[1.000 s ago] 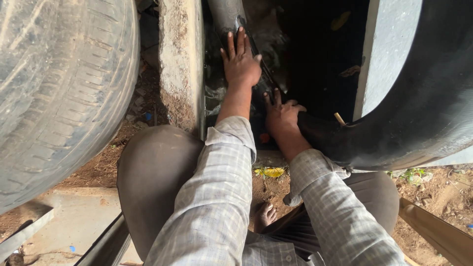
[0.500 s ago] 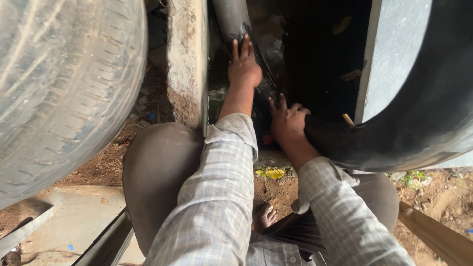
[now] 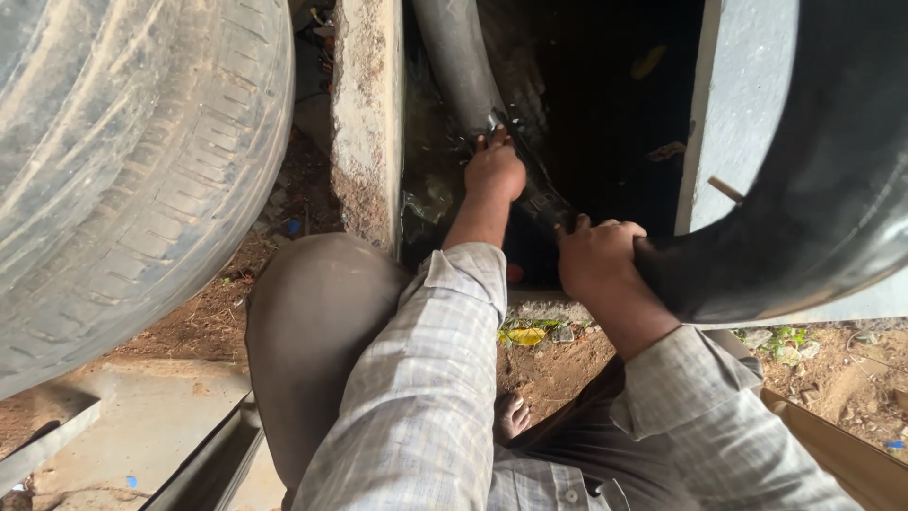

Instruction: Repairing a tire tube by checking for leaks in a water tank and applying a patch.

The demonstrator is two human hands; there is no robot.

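Head camera looks down past two checked sleeves into a dark water-filled trough. Left hand [image 3: 494, 170] reaches forward with its fingers [image 3: 482, 144] curled down over a wet black rubber tube [image 3: 530, 189], pressing it where it dips into the water; the grip looks closed on the rubber. Right hand [image 3: 598, 257] sits nearer the body, fingers wrapped tight round the same tube where it swells into a fat black loop [image 3: 804, 208] bulging off beyond the knuckles. Just outside the left fingertips stands a rough concrete wall edge [image 3: 367, 123], and beyond that a big dusty tyre [image 3: 123, 170]. Below the wrists lie red dirt [image 3: 549, 364], a yellow leaf [image 3: 526, 335] and a bare foot [image 3: 511, 416].
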